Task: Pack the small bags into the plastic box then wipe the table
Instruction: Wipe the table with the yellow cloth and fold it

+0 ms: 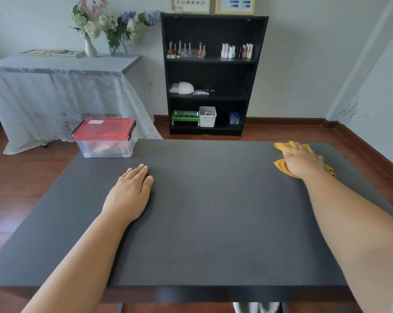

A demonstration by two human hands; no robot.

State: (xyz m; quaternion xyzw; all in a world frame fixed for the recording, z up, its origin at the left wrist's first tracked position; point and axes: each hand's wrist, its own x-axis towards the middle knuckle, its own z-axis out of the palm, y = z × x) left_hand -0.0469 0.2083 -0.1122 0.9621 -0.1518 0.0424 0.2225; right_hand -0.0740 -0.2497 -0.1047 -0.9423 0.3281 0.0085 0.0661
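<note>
A clear plastic box (pixel 105 147) with a red lid stands at the far left corner of the dark grey table (pixel 202 222). The lid is on, and pinkish small bags show faintly through the wall. My right hand (pixel 301 161) lies flat on an orange cloth (pixel 281 146) near the far right corner, pressing it to the tabletop. My left hand (pixel 130 193) rests palm down on the table left of centre, fingers together, holding nothing.
Beyond the table stands a black bookshelf (pixel 213 73) with bottles and bins. A lace-covered side table (pixel 55 86) with flower vases is at the back left. Wooden floor surrounds the table.
</note>
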